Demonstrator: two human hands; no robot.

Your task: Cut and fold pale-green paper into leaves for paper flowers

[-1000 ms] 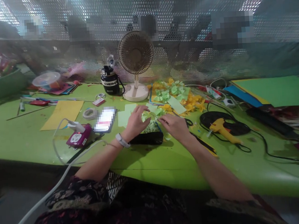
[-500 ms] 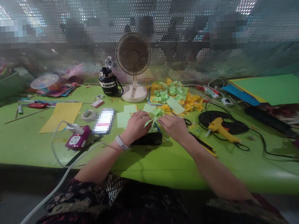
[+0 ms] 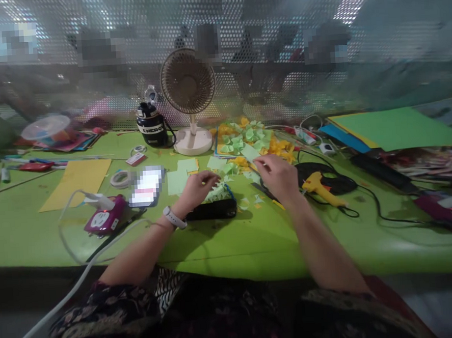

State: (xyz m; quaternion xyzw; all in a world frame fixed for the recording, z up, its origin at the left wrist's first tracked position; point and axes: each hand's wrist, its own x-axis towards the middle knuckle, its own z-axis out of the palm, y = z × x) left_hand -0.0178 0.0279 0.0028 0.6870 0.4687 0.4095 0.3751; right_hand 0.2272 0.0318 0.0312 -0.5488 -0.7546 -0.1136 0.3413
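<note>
Left hand (image 3: 196, 190): fingers loosely bent, tips over the pale green paper pieces (image 3: 219, 192); cannot tell whether it grips any. Right hand (image 3: 279, 177): well apart from the left, fingers curled close together; cannot tell what, if anything, is pinched. Black case (image 3: 213, 211): just nearside of the left hand and the paper pieces; long axis side to side, roughly parallel to the tabletop's near edge, rounded end pointing toward the right forearm. Green tabletop (image 3: 249, 239): bare stretch between the forearms, from case to near edge. Paper flowers (image 3: 249, 135): heaped beyond both hands. Phone (image 3: 147, 186): left of the left hand. Yellow glue gun (image 3: 322, 189): right of the right hand, nozzle toward it.
</note>
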